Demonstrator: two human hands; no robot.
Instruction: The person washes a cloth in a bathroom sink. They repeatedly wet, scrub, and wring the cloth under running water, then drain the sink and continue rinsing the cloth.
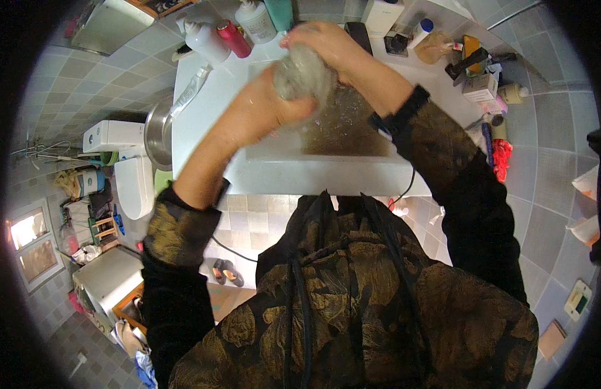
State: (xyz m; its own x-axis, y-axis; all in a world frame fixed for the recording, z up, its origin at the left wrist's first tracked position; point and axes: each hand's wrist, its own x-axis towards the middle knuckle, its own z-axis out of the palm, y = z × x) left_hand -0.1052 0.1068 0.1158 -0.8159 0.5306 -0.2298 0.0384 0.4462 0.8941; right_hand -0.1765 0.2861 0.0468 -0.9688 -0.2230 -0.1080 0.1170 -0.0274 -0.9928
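Observation:
Over the white washbasin (320, 170), both of my hands grip a wet, pale grey-green thing (303, 73). Blur leaves it unclear whether it is cloth or a see-through vessel. My left hand (266, 109) holds it from the left and below, thumb across its lower side. From above and the right, my right hand (325, 44) is closed over its top, with some fingers hidden behind it. Brownish, murky water (349, 124) with bits of foam lies in the basin under my hands. Both hands look wet, and the sleeves are pushed back from the wrists.
Along the back rim stand a white pump bottle (205, 43), a red bottle (234, 39) and another pump bottle (256, 22). A squeezed tube (191, 92) lies at left beside a steel basin (159, 136). Toiletries and small boxes (480, 87) crowd the right side. A toilet (134, 187) stands left.

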